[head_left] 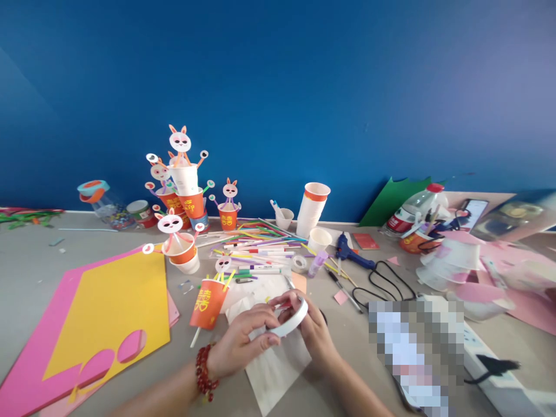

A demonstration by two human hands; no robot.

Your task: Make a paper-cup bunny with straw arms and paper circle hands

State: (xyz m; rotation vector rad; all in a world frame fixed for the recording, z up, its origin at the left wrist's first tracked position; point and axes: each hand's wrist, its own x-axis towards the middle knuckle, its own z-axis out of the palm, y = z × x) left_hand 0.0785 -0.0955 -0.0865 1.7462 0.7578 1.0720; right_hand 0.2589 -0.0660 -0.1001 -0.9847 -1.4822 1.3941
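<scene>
Between both hands is a roll of white tape (292, 324), held tilted above a white paper sheet (278, 376). My left hand (245, 333), with a red bead bracelet at the wrist, pinches the roll's near left side. Curled round its right side is my right hand (310, 330); some of its fingertips are hidden behind the ring. Just left of my hands an orange paper cup (209, 304) with yellow characters leans over, with a rabbit face (223, 263) and yellow strips at its top and a white stick below.
Yellow card (121, 301) with cut-out circles lies on pink card at left. Rabbit-decorated cups (178, 249) stand behind it. Markers (260, 260), a blue glue gun (351, 253) and its black cable are beyond my hands. At right are a phone (408, 359) and a power strip (490, 359).
</scene>
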